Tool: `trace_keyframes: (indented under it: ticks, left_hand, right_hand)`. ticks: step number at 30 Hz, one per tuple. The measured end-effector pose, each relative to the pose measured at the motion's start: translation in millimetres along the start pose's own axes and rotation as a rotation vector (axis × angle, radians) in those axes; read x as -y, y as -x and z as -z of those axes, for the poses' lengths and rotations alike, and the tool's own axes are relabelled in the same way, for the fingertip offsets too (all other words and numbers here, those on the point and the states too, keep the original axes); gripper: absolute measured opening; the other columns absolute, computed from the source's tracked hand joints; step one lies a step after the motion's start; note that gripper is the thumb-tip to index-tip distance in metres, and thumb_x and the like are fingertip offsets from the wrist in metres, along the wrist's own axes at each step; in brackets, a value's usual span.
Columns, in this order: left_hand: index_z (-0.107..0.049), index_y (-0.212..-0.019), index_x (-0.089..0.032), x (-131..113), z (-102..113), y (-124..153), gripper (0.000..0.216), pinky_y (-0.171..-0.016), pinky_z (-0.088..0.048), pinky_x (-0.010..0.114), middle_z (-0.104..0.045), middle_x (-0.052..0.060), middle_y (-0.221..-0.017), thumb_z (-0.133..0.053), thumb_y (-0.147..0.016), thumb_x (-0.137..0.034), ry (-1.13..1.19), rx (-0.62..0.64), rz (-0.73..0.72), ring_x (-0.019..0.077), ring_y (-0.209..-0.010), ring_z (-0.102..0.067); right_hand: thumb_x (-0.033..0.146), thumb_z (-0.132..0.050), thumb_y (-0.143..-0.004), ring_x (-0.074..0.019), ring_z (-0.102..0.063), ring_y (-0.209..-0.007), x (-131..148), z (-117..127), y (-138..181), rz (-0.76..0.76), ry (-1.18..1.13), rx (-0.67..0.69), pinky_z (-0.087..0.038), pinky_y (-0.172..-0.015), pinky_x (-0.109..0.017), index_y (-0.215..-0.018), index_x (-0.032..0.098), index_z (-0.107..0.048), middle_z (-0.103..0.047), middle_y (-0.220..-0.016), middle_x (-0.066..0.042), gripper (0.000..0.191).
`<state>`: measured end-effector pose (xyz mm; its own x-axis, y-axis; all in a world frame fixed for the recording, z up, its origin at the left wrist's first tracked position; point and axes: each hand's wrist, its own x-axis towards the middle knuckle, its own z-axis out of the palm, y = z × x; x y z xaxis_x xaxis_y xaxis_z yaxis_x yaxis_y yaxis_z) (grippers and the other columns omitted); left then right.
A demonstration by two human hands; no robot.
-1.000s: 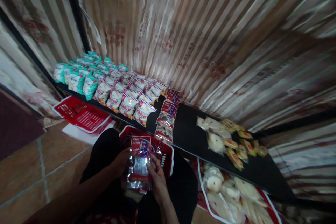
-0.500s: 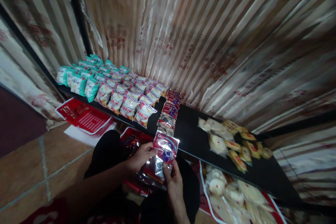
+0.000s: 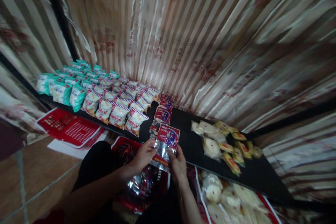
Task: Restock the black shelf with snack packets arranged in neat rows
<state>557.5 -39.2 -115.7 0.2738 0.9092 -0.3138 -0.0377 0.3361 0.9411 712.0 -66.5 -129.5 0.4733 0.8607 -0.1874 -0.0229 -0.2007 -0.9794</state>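
My left hand (image 3: 145, 154) and my right hand (image 3: 177, 161) grip a red and silver snack packet (image 3: 168, 138) by its two sides, thumbs on the front. The packet is tilted, its printed face toward me, just over the front edge of the black shelf (image 3: 181, 126). Behind it lies a row of like red packets (image 3: 162, 114), running back toward the curtain; its near end is partly hidden by the held packet. Below my hands a red basket (image 3: 115, 143) between my knees holds more of the shiny packets (image 3: 141, 182).
Teal bags (image 3: 62, 92) and white-and-orange chip bags (image 3: 119, 114) stand in rows on the shelf's left. Round white cakes (image 3: 212, 147) and yellow packs (image 3: 231, 163) lie to the right. A red basket (image 3: 81, 133) sits at lower left, another basket of white cakes (image 3: 214, 193) at lower right.
Both hands have raised the packet slightly toward the shelf, away from the packets in the basket. The view has shifted, so the shelf appears farther left.
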Motion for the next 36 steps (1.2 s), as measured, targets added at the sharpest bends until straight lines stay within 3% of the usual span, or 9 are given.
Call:
trace_keyframes:
  ticks: [6,10,15,22,28,32,36]
  left_hand:
    - [-0.056,-0.116,-0.017,-3,-5,-30,0.040,-0.085,-0.049,0.026,-0.063,0.007,-0.112,-0.050,-0.077,-0.009,-0.264,-0.158,-0.090,0.0165,-0.095,-0.062]
    - [-0.059,-0.115,-0.014,-4,-6,-48,0.040,-0.087,-0.047,0.025,-0.060,0.009,-0.114,-0.048,-0.077,-0.007,-0.435,-0.227,-0.127,0.0162,-0.097,-0.060]
    - [-0.062,-0.111,-0.015,-3,-8,-60,0.040,-0.098,-0.041,0.028,-0.059,0.008,-0.114,-0.048,-0.075,-0.005,-0.557,-0.256,-0.168,0.0182,-0.106,-0.056]
    - [-0.064,-0.108,-0.014,5,-7,-65,0.040,-0.102,-0.039,0.033,-0.060,0.010,-0.111,-0.048,-0.072,-0.005,-0.680,-0.285,-0.222,0.0218,-0.108,-0.053]
    - [-0.063,-0.110,-0.011,10,-9,-68,0.041,-0.101,-0.040,0.038,-0.058,0.012,-0.113,-0.045,-0.074,-0.005,-0.766,-0.319,-0.355,0.0230,-0.109,-0.051]
    - [-0.058,-0.119,-0.009,15,-11,-73,0.048,-0.105,-0.036,0.044,-0.051,0.016,-0.128,-0.046,-0.073,-0.006,-0.808,-0.381,-0.439,0.0277,-0.121,-0.043]
    - [-0.054,-0.123,-0.008,24,-12,-77,0.050,-0.106,-0.035,0.044,-0.051,0.017,-0.129,-0.044,-0.074,-0.006,-0.801,-0.312,-0.442,0.0270,-0.123,-0.043]
  right_hand:
    - [0.044,-0.062,-0.066,-0.0238,-0.065,-0.088,10,-19,-47,0.073,0.178,-0.007,-0.050,-0.077,-0.034,-0.122,0.016,-0.054,-0.070,-0.101,-0.008,0.063]
    - [0.042,-0.055,-0.072,-0.0244,-0.064,-0.091,16,-29,-62,0.137,0.389,-0.051,-0.047,-0.080,-0.034,-0.125,0.017,-0.051,-0.068,-0.104,-0.009,0.059]
    - [0.038,-0.045,-0.079,-0.0262,-0.062,-0.094,23,-41,-59,0.168,0.615,-0.132,-0.044,-0.080,-0.036,-0.130,0.019,-0.048,-0.065,-0.108,-0.011,0.054]
    - [0.037,-0.041,-0.083,-0.0282,-0.053,-0.107,22,-50,-51,0.226,0.822,-0.181,-0.044,-0.080,-0.035,-0.122,0.021,-0.057,-0.058,-0.113,-0.012,0.045]
    - [0.038,-0.040,-0.084,-0.0312,-0.047,-0.112,11,-54,-50,0.266,0.905,-0.185,-0.042,-0.089,-0.041,-0.127,0.013,-0.052,-0.051,-0.124,-0.016,0.051]
    - [0.039,-0.043,-0.083,-0.0319,-0.041,-0.119,-1,-53,-56,0.364,0.934,-0.191,-0.035,-0.099,-0.042,-0.130,0.008,-0.049,-0.047,-0.132,-0.018,0.057]
    - [0.039,-0.042,-0.083,-0.0311,-0.041,-0.120,-10,-53,-61,0.378,0.950,-0.168,-0.032,-0.102,-0.042,-0.131,0.005,-0.048,-0.049,-0.131,-0.019,0.059]
